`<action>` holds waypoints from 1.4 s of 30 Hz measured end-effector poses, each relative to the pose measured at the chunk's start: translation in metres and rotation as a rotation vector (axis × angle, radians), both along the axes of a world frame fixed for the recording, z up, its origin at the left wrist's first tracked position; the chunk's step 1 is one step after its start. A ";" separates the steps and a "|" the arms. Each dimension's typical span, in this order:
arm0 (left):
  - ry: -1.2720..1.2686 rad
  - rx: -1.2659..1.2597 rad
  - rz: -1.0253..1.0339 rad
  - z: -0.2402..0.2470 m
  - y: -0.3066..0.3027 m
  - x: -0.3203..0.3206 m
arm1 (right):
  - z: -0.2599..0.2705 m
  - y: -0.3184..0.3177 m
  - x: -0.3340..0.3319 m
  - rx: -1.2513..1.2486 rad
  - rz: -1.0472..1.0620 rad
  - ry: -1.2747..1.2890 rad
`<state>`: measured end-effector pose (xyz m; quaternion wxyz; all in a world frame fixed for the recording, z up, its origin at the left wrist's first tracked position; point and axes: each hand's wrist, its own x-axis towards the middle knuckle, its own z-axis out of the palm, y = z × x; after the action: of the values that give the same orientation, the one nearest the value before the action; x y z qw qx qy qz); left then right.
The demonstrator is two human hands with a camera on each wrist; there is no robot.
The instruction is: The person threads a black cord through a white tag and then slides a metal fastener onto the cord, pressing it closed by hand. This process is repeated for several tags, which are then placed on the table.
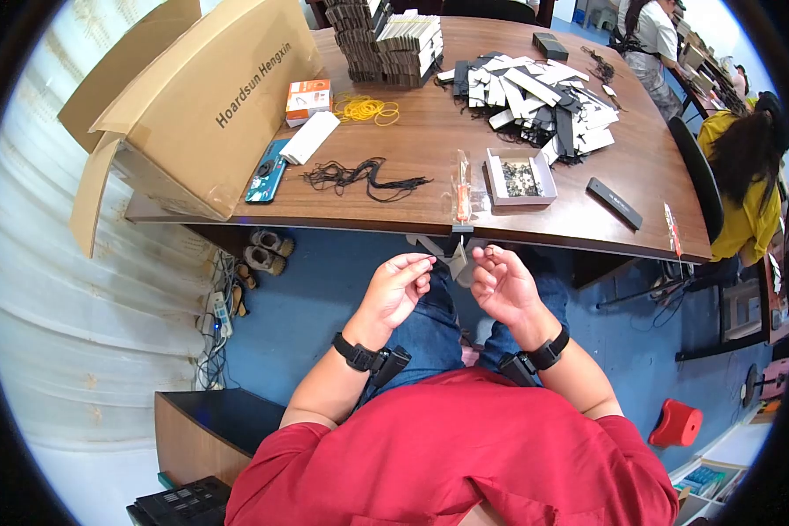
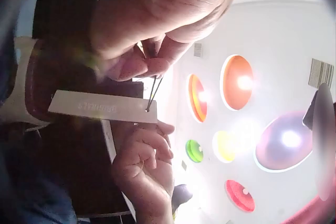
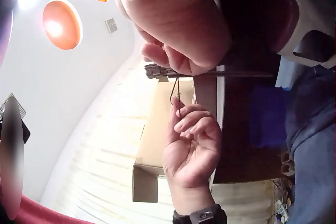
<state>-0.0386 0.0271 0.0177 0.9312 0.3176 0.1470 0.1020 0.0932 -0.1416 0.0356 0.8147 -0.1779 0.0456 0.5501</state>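
Between the two hands hangs a pale hang tag [image 2: 102, 107] with faint lettering, a thin black cord [image 2: 153, 94] running through the hole at its end. My left hand [image 1: 396, 289] pinches the cord between thumb and forefinger. Opposite it, my right hand [image 1: 506, 285] has thumb and forefinger brought together at the cord, its other fingers curled. In the right wrist view the cord [image 3: 176, 90] stretches as a narrow loop from one hand to the other. The right fingertips partly hide their end of it. Both hands are just in front of the table edge.
On the table [image 1: 430, 140] lie black cords [image 1: 368, 178], a small box of fittings [image 1: 522, 178], a heap of black and white tags [image 1: 543, 101] and stacked tags [image 1: 381, 44]. A large carton [image 1: 210, 114] stands left. A black clip [image 1: 461, 230] sits at the table edge.
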 end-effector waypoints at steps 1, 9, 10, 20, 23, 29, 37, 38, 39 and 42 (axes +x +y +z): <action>0.014 0.032 -0.011 0.004 0.000 0.000 | -0.010 -0.003 0.005 0.056 0.045 -0.012; 0.056 0.235 -0.112 0.025 -0.012 0.009 | 0.021 -0.006 -0.009 -0.324 0.109 -1.064; 0.054 0.223 -0.109 0.024 -0.014 0.011 | 0.025 -0.005 -0.014 -0.390 0.132 -1.224; 0.094 0.212 -0.114 0.030 -0.024 0.009 | 0.025 -0.004 -0.022 -0.607 -0.423 -2.180; 0.120 0.321 -0.178 0.034 -0.024 0.007 | 0.030 -0.008 -0.019 -0.583 -0.315 -1.994; -0.234 1.276 -0.025 0.020 -0.037 0.017 | 0.065 -0.018 -0.003 -0.343 0.054 -1.343; -0.109 0.772 -0.118 0.013 -0.047 0.018 | 0.087 -0.031 0.010 -0.656 -0.405 -2.356; -0.117 0.851 -0.046 0.012 -0.046 0.017 | 0.087 -0.034 0.014 -0.747 -0.358 -2.368; -0.050 0.853 -0.004 0.018 -0.047 0.016 | 0.088 -0.039 0.016 -0.803 -0.375 -2.351; 0.014 1.487 0.141 0.032 -0.038 0.012 | 0.098 -0.053 0.027 -0.806 -0.378 -1.989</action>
<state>-0.0267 -0.0111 0.0493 0.4609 0.8541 0.0650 0.2321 0.1200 -0.1949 0.1331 0.4400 -0.7876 -0.4304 -0.0294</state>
